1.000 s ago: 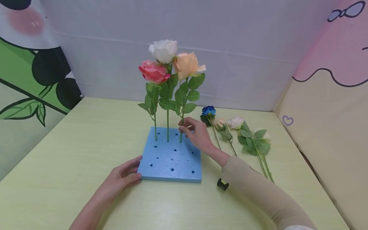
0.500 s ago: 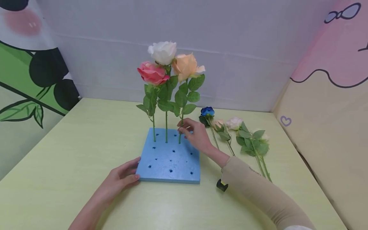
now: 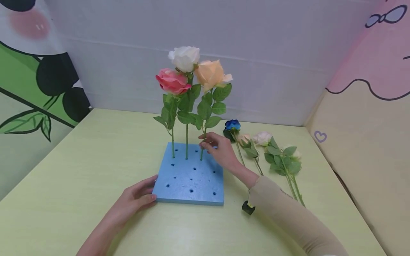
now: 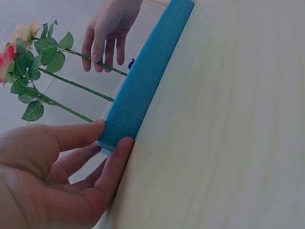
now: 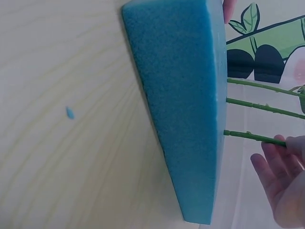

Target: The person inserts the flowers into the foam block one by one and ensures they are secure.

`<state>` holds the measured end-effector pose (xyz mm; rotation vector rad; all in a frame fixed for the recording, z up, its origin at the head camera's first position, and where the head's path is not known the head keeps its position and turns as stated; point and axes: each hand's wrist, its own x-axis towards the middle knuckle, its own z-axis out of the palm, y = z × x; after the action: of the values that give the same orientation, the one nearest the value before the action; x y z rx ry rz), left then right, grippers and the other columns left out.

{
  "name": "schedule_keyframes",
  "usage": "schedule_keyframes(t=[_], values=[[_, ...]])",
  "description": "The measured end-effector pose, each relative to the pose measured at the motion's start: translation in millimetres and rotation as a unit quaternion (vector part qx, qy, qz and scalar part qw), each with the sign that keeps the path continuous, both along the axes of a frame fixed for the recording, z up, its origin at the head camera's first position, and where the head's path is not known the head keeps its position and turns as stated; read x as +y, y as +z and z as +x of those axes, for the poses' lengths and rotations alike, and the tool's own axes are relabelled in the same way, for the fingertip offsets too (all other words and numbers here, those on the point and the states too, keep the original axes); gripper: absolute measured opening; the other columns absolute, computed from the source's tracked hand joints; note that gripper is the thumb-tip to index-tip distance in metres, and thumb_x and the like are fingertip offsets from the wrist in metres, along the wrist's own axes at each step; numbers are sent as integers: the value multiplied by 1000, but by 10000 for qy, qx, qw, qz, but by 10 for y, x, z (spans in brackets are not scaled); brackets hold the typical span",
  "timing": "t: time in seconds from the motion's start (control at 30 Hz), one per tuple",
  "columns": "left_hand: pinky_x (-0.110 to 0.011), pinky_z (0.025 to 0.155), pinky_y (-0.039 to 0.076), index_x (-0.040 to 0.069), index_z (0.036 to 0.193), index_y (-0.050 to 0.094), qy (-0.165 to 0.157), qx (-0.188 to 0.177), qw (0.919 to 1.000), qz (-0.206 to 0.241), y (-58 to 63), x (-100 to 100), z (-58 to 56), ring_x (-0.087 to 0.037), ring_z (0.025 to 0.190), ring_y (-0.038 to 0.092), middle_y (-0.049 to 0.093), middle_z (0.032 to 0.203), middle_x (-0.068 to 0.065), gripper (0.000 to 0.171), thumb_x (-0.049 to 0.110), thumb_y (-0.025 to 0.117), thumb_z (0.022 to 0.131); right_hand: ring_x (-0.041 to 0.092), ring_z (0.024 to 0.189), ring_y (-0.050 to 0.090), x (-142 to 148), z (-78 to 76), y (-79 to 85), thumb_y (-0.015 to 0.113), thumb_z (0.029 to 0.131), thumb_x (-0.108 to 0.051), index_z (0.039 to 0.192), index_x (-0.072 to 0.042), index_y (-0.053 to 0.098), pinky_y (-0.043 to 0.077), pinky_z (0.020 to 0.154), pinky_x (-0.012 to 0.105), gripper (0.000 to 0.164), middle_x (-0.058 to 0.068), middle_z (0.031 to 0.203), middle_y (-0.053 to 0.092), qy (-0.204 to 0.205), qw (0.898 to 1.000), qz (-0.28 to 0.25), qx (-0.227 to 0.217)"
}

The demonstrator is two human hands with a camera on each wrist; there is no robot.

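Note:
Three artificial roses stand in a row in a blue foam board point(image 3: 182, 193) with several holes: a pink rose point(image 3: 173, 81), a white rose point(image 3: 184, 58) and a peach rose point(image 3: 211, 74). My right hand point(image 3: 221, 151) pinches the peach rose's green stem point(image 5: 248, 136) between thumb and fingers, a little above the foam. That stem leans slightly right. At the board's near left corner, my left hand point(image 3: 137, 195) holds the edge. The left wrist view shows its thumb on the upper edge and a finger low on the side point(image 4: 143, 81).
Right of the board lie a blue rose point(image 3: 232, 125), a small peach rose point(image 3: 245, 138) and pale roses point(image 3: 262, 138) with leafy stems. A black object point(image 3: 248, 208) sits by the right sleeve. A blue crumb point(image 5: 70, 112) lies on the table. A pale wall stands behind.
The peach rose has tipped slightly to the right, with the right hand still pinching its stem. The left hand stays at the board's corner.

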<state>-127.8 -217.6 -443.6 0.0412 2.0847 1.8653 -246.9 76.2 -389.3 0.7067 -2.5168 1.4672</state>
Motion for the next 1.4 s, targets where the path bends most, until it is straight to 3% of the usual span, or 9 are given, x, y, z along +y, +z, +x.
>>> schedule_keyframes(t=[0.3,0.47,0.83,1.03,1.23,1.4], values=[[-27,94,59,10,154,34,28,-41,10000,-65,11,5,-8,-9,112,62,38,155,-22,67,8,64,94,33,89,73,9,-8,14,61,97,-7,116,-8,68,61,70,24,21,17,101,76,-15,10000,-13,13],[-26,94,58,11,154,35,28,-32,10000,-50,4,7,7,-8,113,61,37,156,-21,67,9,64,95,26,90,74,13,-7,9,61,97,-8,117,-9,68,62,72,26,21,15,102,76,-8,10000,-3,-45],[-25,95,58,11,154,34,-21,74,10000,-33,-25,15,3,-1,108,62,38,156,-22,67,10,64,95,21,93,75,43,-15,-22,62,97,-10,125,-14,67,62,73,25,29,10,104,77,-32,10000,-85,-9],[-24,94,58,10,154,33,2,123,9999,-24,-23,-8,3,1,106,62,37,156,-22,67,9,64,95,22,100,74,41,-28,-41,65,95,-14,132,-18,64,56,69,19,37,11,111,76,-88,9999,-125,-53],[-24,94,58,9,154,34,-12,118,9999,-12,-14,-8,5,1,106,61,36,156,-22,67,10,64,95,24,106,71,99,-20,-57,70,92,-18,136,-15,59,62,87,32,46,12,120,72,-146,9998,-79,-98],[-25,94,58,9,154,34,-22,118,9999,5,-7,-14,17,0,107,61,37,156,-23,67,10,64,95,25,120,65,154,8,-41,72,91,-18,139,-12,56,59,96,32,52,12,129,67,-143,9993,-205,-263]])
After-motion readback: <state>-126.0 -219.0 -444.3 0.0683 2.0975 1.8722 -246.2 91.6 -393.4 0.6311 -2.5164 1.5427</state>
